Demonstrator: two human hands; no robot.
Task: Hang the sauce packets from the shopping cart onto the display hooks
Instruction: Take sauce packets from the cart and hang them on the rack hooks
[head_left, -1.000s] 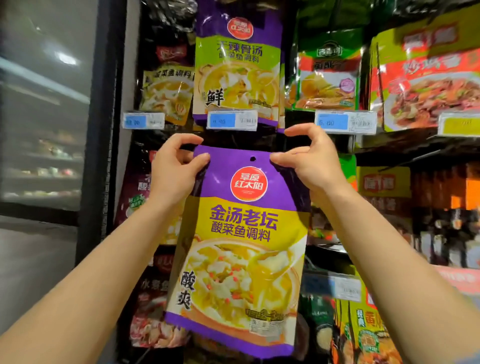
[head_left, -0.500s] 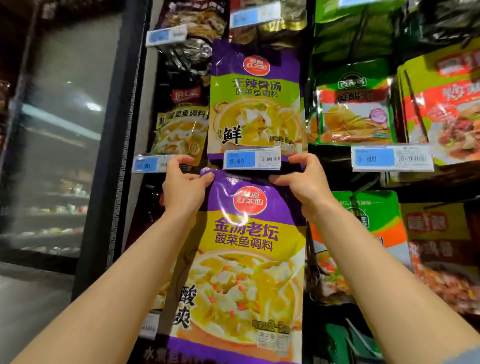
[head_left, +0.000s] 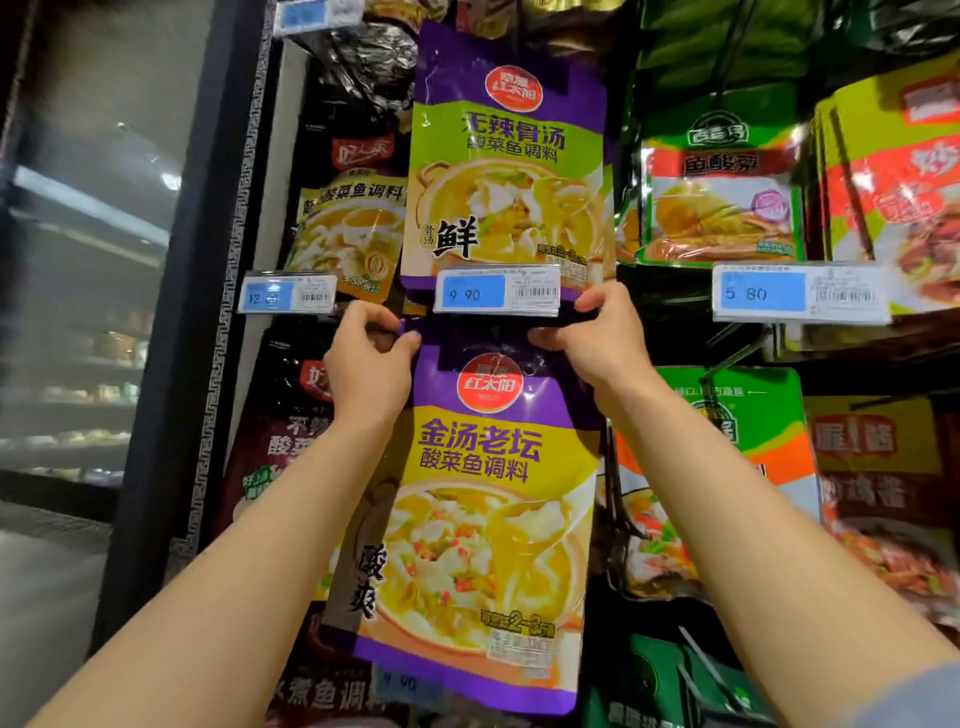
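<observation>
A purple and yellow sauce packet with a red round logo hangs upright in front of the display. My left hand pinches its top left corner and my right hand pinches its top right corner. The packet's top edge sits just under the price tag marked 9.90, which stands at the end of a hook. The hook itself is hidden behind the tag and the packet's top. A similar purple and green packet hangs on the row above.
More sauce packets hang all round: dark ones at left, green and orange ones at right. Price tags marked 12 and 5.80 jut out on either side. A black cabinet frame with a glass door stands at left.
Both hands have lifted the packet up to the 9.90 price tag, and its top edge now lies right beneath it. The view has tilted upward along the display.
</observation>
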